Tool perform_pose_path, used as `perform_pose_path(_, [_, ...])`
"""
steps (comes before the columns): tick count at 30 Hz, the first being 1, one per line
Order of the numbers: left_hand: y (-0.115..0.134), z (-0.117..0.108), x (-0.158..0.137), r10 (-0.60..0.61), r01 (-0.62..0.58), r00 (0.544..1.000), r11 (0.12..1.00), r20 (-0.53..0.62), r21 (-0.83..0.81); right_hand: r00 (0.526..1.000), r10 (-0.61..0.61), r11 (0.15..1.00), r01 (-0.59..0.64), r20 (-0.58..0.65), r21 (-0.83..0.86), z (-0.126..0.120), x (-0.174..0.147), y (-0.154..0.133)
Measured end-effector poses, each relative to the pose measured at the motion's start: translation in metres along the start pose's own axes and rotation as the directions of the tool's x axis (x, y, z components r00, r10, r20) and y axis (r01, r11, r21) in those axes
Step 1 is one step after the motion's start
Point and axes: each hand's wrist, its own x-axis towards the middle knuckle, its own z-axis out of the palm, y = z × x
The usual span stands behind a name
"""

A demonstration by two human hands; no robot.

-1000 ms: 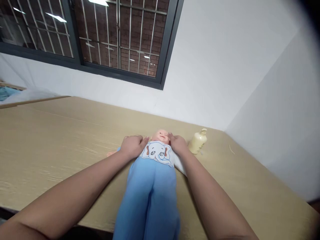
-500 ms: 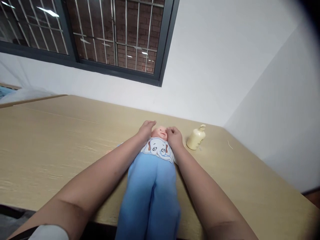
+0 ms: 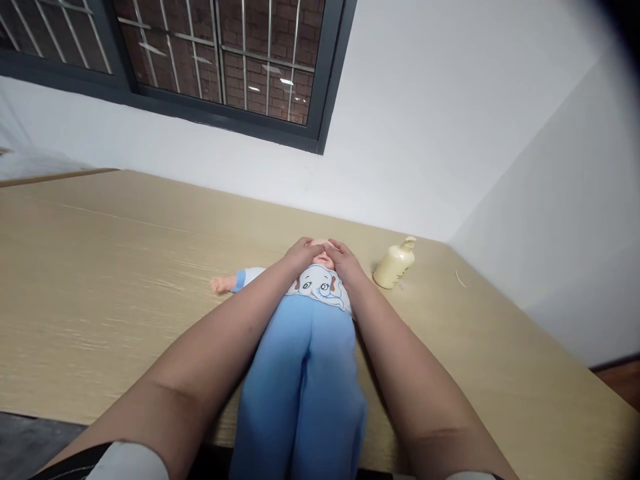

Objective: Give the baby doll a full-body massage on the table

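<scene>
As the doll (image 3: 307, 333) lies face up on the wooden table (image 3: 125, 267), its head points toward the wall (image 3: 425, 120) and its blue trousers (image 3: 300, 393) run toward me, out of view at the bottom. My left hand (image 3: 301, 255) and my right hand (image 3: 346, 261) rest on either side of its face, fingers loosely extended, thumbs turned inward and almost meeting across the eyes; the mouth shows below them. How firmly they press, I cannot tell. Just under the chin I note an elephant design (image 3: 320, 287) on the white top. One doll arm (image 3: 243, 279), blue at the cuff, stretches out to my left. To the right of my right hand, near it, a cream pump bottle (image 3: 395, 265) stands upright; farther right lies a thin pale strip (image 3: 460, 279). A barred window (image 3: 225, 60) is set above the table.
</scene>
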Motion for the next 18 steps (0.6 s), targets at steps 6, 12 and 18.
perform_pose_path(6, [-0.005,0.001,-0.003,0.065,-0.065,0.998,0.998,-0.027,-0.001,1.0,0.017,1.0,-0.016,-0.023,0.025,0.0,0.005,0.009])
perform_pose_path(12, [-0.006,-0.001,-0.006,0.091,-0.091,0.996,0.996,-0.018,0.014,0.999,0.044,0.987,-0.039,-0.029,0.157,-0.001,0.001,0.016])
perform_pose_path(18, [-0.013,-0.006,-0.017,0.06,-0.06,0.997,0.998,-0.039,0.008,0.999,0.036,0.978,-0.036,0.004,0.208,-0.001,-0.007,0.022])
